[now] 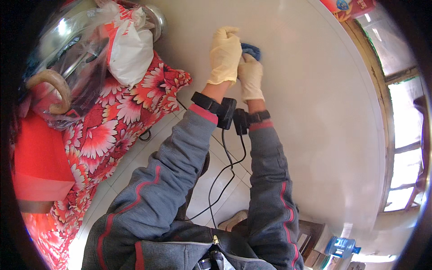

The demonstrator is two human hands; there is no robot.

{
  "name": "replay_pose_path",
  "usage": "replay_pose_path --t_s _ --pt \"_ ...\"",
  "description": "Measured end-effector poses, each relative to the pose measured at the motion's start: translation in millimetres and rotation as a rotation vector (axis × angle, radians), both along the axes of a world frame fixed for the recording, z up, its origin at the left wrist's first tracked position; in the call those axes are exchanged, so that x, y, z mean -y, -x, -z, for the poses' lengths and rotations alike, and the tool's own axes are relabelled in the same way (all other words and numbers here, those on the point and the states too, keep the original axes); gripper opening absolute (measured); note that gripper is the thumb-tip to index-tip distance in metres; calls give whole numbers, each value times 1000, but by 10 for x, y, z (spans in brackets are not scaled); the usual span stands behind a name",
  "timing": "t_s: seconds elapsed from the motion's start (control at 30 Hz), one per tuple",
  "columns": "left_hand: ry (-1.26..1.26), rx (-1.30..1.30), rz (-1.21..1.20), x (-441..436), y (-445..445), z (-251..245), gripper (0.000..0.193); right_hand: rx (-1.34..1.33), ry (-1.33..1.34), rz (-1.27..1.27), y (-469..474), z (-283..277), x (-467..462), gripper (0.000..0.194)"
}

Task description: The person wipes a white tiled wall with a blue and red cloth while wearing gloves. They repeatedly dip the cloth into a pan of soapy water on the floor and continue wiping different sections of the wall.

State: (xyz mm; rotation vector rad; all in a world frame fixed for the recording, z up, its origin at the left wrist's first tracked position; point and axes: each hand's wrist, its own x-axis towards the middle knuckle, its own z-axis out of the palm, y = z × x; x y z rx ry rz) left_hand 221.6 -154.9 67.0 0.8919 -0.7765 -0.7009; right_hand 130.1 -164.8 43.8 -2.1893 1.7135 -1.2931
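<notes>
My left hand (225,55), in a cream latex-like glove, is raised in front of a smooth pale wall (314,101). Its fingers are curled, and what lies inside them is hidden. Right beside it, my right hand (250,77) wears a similar glove and is shut on a bunched blue cloth (252,51). The cloth shows above the right knuckles, close to the left hand's edge. Black strapped devices sit on both wrists, with black cables (221,189) running down from them.
On the left, a red floral cover (111,125) bears a white plastic bag (131,54), clear plastic bags and a curved handle (55,89). Below lies a tiled floor (209,192). A window (405,135) is at right; a blue water jug (341,247) is at lower right.
</notes>
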Motion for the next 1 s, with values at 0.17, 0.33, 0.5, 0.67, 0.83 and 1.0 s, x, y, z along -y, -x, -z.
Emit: replay_pose_path --t_s 0.17,0.33,0.5,0.67,0.83,1.0 --pt "-4 54 -49 32 93 49 25 -93 -73 179 1030 -274 -667 37" --pt "-98 112 5 0 140 9 25 283 -107 303 2228 -291 -1465 30" --pt "-136 68 126 -140 254 -66 27 488 -67 528 3156 -263 -2152 53" --pt "-34 124 84 -85 311 -7 28 501 -47 537 3942 -331 -2638 46" --pt "-85 180 80 47 323 92 27 502 114 705 4470 -315 -2984 43" --pt "-62 242 -51 2 387 93 25 397 287 1137 4762 -265 -3214 45"
